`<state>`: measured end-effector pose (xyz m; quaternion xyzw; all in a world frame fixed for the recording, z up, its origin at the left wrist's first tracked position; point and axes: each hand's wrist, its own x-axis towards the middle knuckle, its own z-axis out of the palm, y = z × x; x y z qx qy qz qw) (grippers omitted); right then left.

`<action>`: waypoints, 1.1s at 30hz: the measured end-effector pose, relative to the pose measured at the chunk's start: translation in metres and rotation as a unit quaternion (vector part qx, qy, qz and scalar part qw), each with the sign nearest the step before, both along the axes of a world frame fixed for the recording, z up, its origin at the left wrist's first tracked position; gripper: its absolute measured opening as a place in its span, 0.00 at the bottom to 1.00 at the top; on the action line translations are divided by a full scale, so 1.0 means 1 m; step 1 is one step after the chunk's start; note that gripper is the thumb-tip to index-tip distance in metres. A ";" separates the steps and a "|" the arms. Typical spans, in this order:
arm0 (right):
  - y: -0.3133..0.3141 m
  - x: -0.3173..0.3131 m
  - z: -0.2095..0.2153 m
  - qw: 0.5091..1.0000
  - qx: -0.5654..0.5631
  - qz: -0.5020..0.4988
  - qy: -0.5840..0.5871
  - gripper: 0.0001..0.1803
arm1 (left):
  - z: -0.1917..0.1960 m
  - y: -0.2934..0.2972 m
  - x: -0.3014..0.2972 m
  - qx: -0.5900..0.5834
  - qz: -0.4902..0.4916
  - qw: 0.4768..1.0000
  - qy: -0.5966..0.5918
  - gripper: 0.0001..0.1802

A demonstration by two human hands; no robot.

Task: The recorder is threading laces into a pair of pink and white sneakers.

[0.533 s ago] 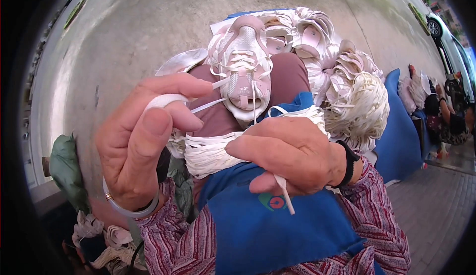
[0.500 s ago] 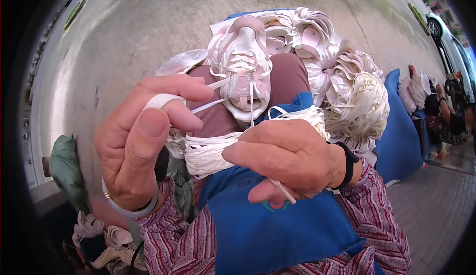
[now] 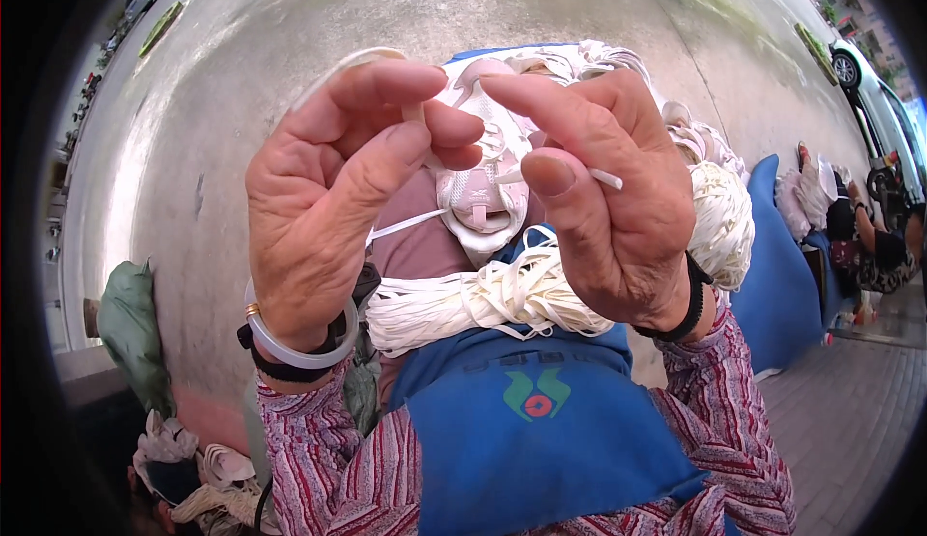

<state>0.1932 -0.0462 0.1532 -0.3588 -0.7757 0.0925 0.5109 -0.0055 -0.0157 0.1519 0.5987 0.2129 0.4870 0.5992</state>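
Note:
A white and pink sneaker upper (image 3: 480, 210) rests at my lap, its toe towards me and its middle partly hidden behind my hands. My left hand (image 3: 333, 164) is raised in front of it, thumb and fingers closed on a white shoelace (image 3: 410, 226) that runs down to the shoe. Opposite, my right hand (image 3: 618, 183) grips a lace whose stiff tip (image 3: 605, 179) pokes out between the fingers. Below both hands, a bundle of loose white laces (image 3: 435, 309) lies across my lap on the blue apron (image 3: 541, 468).
More sneaker uppers (image 3: 697, 138) are piled beyond, beside a big heap of white laces (image 3: 722, 222). A blue sheet (image 3: 772, 266) hangs at the right, and another person (image 3: 874, 237) sits farther off. To the left stands a green sack (image 3: 135, 333), with shoe parts (image 3: 227, 464) below it.
Both hands have risen and drawn closer together in front of the shoe. My right hand has moved up off the lace bundle, turning with the lace tip in its fingers.

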 end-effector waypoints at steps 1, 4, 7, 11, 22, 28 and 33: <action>0.005 0.000 0.003 1.000 0.016 -0.010 0.007 0.17 | 0.001 0.001 0.005 -0.002 0.006 1.000 -0.011 0.19; 0.014 0.003 0.010 0.999 -0.016 -0.011 0.038 0.17 | 0.009 0.004 0.023 0.010 0.036 0.999 -0.016 0.26; 0.022 0.009 0.017 0.992 -0.078 -0.006 0.097 0.19 | 0.014 0.010 0.034 -0.005 0.038 0.999 0.002 0.28; 0.029 0.020 0.019 0.957 -0.225 0.049 0.176 0.20 | 0.016 0.020 0.044 -0.037 0.026 0.999 0.019 0.25; 0.037 0.017 0.016 0.967 -0.207 -0.002 0.151 0.23 | 0.018 0.032 0.052 0.088 0.055 0.990 0.100 0.20; 0.018 0.051 -0.009 0.976 -0.190 0.046 0.094 0.27 | -0.003 0.008 -0.013 0.090 0.029 0.993 0.074 0.13; -0.007 0.092 -0.059 0.838 -0.408 0.069 0.356 0.24 | -0.021 -0.018 -0.056 -0.054 0.058 0.995 0.058 0.17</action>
